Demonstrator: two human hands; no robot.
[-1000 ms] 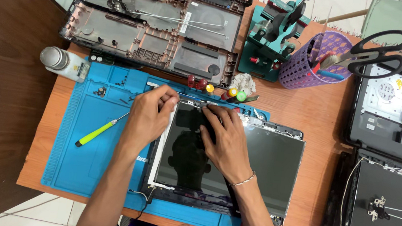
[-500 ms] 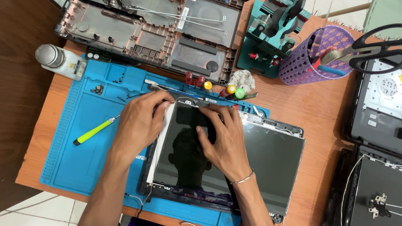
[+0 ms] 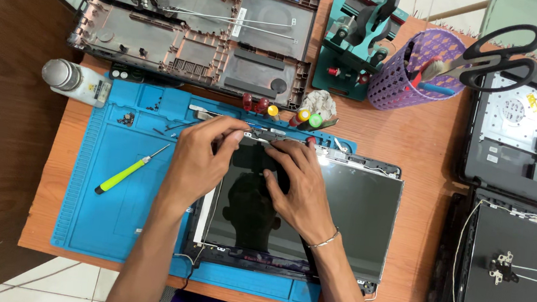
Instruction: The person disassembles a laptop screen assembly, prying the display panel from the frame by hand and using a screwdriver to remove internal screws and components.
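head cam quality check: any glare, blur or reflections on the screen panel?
Head view: even, soft light, sharp throughout, no motion blur on the left hand or right hand. The dark laptop screen mirrors a silhouette between the hands, with mild sheen and no blown glare. Slight wide-angle bowing at the table edge.

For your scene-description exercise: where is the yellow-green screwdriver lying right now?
In the head view, the yellow-green screwdriver lies on the blue work mat, apart from and outside the person's left hand, left of the laptop screen panel.
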